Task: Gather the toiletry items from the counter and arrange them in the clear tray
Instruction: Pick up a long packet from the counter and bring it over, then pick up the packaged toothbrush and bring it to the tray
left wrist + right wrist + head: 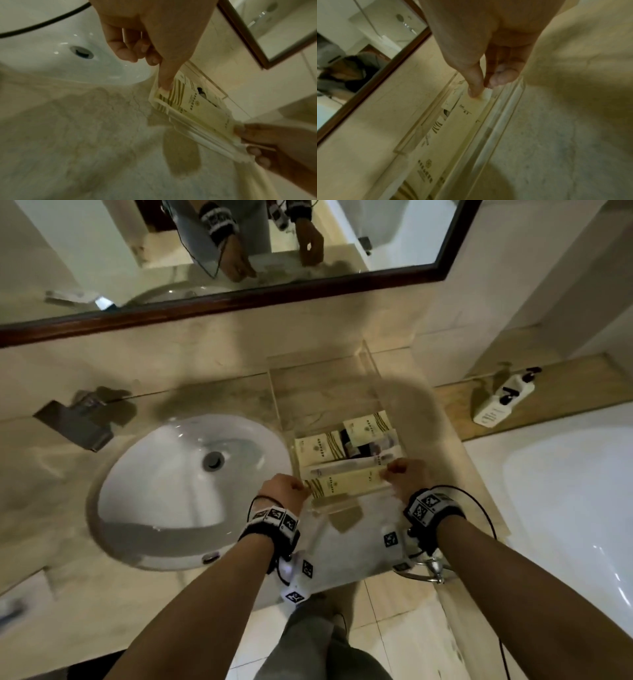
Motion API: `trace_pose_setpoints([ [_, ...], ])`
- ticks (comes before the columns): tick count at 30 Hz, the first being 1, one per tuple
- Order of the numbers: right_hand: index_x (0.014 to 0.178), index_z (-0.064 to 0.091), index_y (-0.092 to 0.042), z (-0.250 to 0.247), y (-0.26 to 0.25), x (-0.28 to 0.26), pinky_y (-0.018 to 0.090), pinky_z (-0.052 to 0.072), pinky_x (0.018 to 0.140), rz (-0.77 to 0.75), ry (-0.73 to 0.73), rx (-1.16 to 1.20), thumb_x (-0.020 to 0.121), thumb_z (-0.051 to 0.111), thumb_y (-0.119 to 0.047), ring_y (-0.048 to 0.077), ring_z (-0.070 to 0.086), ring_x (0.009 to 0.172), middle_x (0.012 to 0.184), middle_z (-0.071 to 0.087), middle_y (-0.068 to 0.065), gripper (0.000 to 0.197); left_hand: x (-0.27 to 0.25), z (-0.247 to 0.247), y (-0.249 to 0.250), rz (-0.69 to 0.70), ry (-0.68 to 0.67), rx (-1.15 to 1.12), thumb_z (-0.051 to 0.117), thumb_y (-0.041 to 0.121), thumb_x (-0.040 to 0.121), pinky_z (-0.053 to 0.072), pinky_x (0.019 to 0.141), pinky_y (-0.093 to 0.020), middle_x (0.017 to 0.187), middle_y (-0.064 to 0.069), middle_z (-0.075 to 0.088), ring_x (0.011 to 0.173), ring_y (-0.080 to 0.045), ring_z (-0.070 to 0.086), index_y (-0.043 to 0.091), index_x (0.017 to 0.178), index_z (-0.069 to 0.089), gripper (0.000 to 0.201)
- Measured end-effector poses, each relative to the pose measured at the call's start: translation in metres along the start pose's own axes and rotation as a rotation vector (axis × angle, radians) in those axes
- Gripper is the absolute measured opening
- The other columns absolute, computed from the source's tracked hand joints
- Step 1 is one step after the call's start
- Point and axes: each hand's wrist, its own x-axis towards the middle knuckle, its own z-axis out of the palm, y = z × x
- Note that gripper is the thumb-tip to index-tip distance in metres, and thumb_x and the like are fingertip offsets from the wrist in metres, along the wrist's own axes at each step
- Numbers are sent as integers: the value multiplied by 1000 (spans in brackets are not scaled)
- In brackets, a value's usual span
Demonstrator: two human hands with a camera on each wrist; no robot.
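A clear tray [373, 364] stands on the counter right of the sink, with several cream packets with gold stripes [317, 448] lying in its near half. A long cream packet [346, 482] lies across the tray's near end, just inside the front wall. My left hand [303, 489] is at its striped end; in the left wrist view one digit [164, 85] presses down on that end of the packet [193, 106], the other fingers curled. My right hand [390, 472] pinches the opposite end between thumb and finger [476, 92] above the tray's front wall [496, 121].
The white sink [164, 491] with its faucet [78, 419] lies left of the tray. A framed mirror [239, 241] runs along the back wall. A white pump bottle [496, 402] rests on the ledge beside the bathtub [565, 491]. A metal ring [431, 570] hangs below the counter edge.
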Motion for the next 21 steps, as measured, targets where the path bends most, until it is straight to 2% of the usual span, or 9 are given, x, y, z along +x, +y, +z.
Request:
trace_pose_setpoints([
  [3,95,71,-5,5,-3,11,31,48,79,-36,-17,-184,83,71,-18,26,61,86,89,67,11,17,7,4,6,36,19,155,60,30,83,57,74,-32,91,-6,73,85,-26,68,17,89,75,21],
  [5,97,72,-9,6,-4,15,33,49,85,-62,-36,-314,82,72,-25,29,63,92,95,70,10,21,11,6,6,60,35,235,58,29,82,55,70,-30,91,-5,72,83,-26,67,17,89,72,20],
  [8,96,74,-16,3,-8,17,31,49,86,-59,-52,-421,79,73,-31,27,64,94,95,70,6,23,15,10,4,82,23,288,53,30,84,55,69,-31,92,-5,70,83,-27,66,18,89,68,20],
  [10,93,73,-14,1,-8,17,31,51,86,-27,-36,-339,77,76,-25,25,64,93,94,70,7,20,16,11,3,82,14,259,54,31,82,54,69,-31,91,-4,69,82,-27,65,20,88,65,17],
  [13,91,64,-14,2,-10,9,33,53,75,-26,75,-162,78,72,-27,24,63,83,90,68,7,20,13,8,-3,56,26,135,62,36,76,46,60,-27,79,0,63,74,-24,61,22,83,55,16],
  [16,91,61,-15,10,-18,-6,30,44,68,-91,134,-56,82,68,-27,24,59,77,84,63,5,16,1,0,-17,51,60,32,61,48,78,40,58,-26,74,2,60,70,-21,57,23,76,50,27],
  [18,86,63,-17,23,-28,-15,29,44,67,-155,78,-55,82,65,-23,26,60,78,83,65,7,7,-7,-8,-32,31,117,-32,58,53,81,41,60,-26,75,2,61,71,-20,57,23,74,52,31],
  [21,82,66,-12,71,-51,-34,27,47,64,-294,-91,-24,80,66,-13,25,60,75,79,65,8,2,-26,-25,-77,-79,194,-109,57,52,84,40,65,-27,73,3,60,72,-20,56,24,72,52,31],
])
